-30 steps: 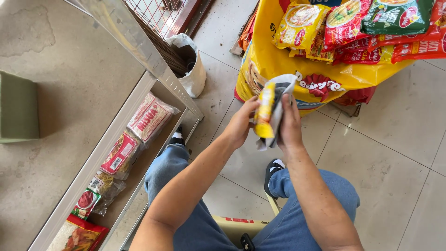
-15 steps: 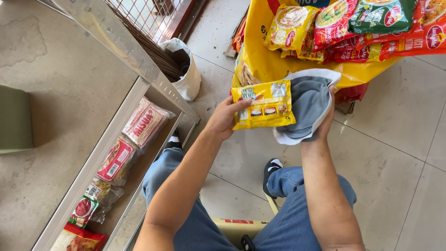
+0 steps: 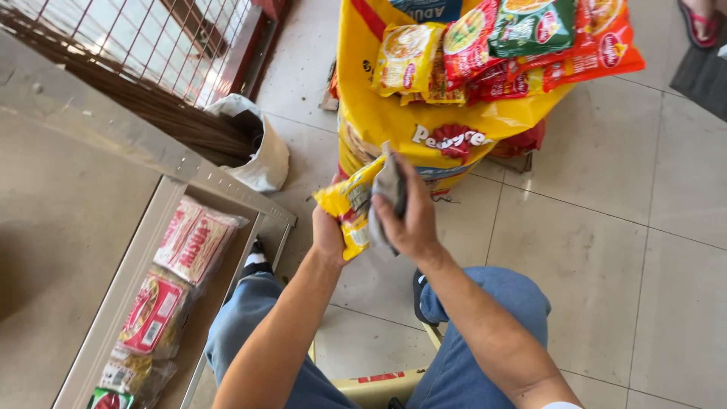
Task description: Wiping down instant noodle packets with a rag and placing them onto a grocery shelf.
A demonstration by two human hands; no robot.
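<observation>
Two hands: both are busy.
Left hand [image 3: 329,231]: my fingers grip yellow snack packet [image 3: 347,204].
Right hand [image 3: 409,220]: my fingers press grey cloth [image 3: 388,189] on packet.

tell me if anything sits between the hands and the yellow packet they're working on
Nothing visible does. The left hand grips the yellow packet directly from below. The right hand presses a grey cloth against the packet's side, so the cloth lies between those fingers and the packet.
</observation>
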